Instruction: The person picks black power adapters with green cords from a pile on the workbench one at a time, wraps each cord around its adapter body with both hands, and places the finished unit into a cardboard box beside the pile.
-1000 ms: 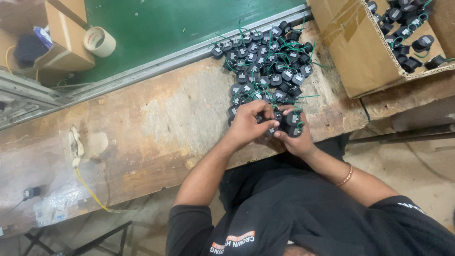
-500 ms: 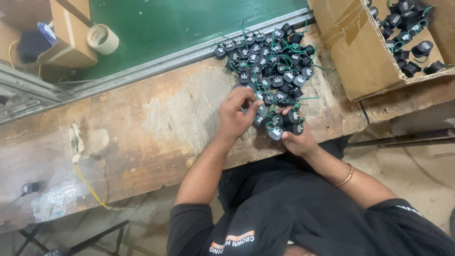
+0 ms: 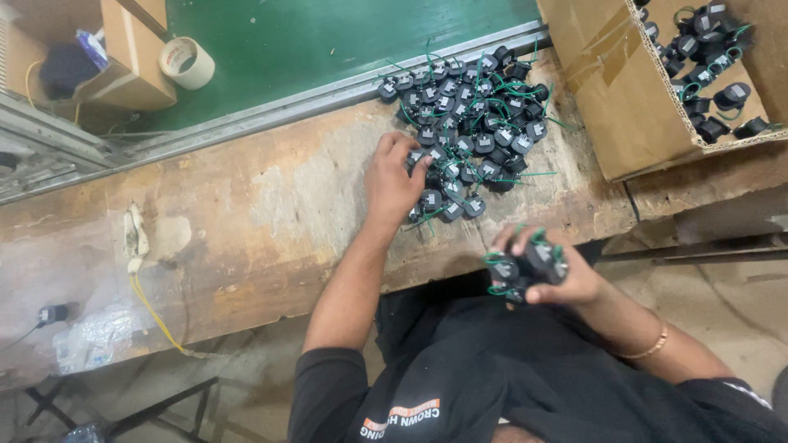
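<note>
Dozens of small black plastic parts with green wires (image 3: 468,123) heap on my worn wooden counter (image 3: 246,213); left hand (image 3: 394,180) rests spread at the heap's near edge, right hand (image 3: 546,267) clutches several, off-counter

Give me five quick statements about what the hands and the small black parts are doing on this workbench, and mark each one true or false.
1. The left hand rests on the pile of small black parts on the wooden bench. True.
2. The right hand is empty. False: it holds a few black parts with green wires, off the bench edge near the body.
3. The cardboard box at the right holds more black parts. True.
4. The roll of tape lies inside that box. False: it lies on the green surface at the upper left.
5. Both hands touch each other. False: they are apart.
</note>
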Motion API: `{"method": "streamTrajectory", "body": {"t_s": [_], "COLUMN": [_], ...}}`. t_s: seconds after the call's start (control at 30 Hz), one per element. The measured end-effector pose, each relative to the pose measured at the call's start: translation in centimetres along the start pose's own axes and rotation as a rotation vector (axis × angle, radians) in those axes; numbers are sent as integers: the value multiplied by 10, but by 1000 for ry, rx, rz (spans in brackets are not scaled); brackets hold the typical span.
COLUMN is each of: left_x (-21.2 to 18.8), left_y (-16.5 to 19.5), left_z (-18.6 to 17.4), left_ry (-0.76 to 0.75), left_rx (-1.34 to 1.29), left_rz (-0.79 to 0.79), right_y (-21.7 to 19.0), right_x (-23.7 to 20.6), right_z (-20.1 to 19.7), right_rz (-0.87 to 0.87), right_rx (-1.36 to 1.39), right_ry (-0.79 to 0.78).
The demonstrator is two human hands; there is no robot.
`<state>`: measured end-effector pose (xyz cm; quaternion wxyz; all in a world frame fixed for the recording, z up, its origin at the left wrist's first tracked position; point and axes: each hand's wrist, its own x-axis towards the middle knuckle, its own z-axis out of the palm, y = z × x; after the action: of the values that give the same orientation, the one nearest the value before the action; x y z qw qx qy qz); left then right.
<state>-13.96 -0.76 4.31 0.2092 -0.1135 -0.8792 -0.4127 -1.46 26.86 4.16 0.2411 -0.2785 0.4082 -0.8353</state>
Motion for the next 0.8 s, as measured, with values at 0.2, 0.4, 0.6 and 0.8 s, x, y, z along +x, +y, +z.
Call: {"method": "streamTrajectory", "body": {"t_s": [0.2, 0.4, 0.6, 0.8], "left_x": [-2, -5, -4, -3], "left_y": [-3, -10, -19, -23], "left_z": [0, 5, 10, 14], "left_ry": [-101, -88, -116, -85], "left_rx": [4, 93, 63, 78], "left_rz": [-85, -16, 5, 73], "right_y": [-142, -230, -233, -225], "right_x": [-23, 18, 77, 111], "right_z": [-37, -179, -215, -195], "right_rz": [-268, -116, 201, 280], "right_rx": [-792, -1341, -556, -424], "right_ry": [-56, 175, 654, 684]}}
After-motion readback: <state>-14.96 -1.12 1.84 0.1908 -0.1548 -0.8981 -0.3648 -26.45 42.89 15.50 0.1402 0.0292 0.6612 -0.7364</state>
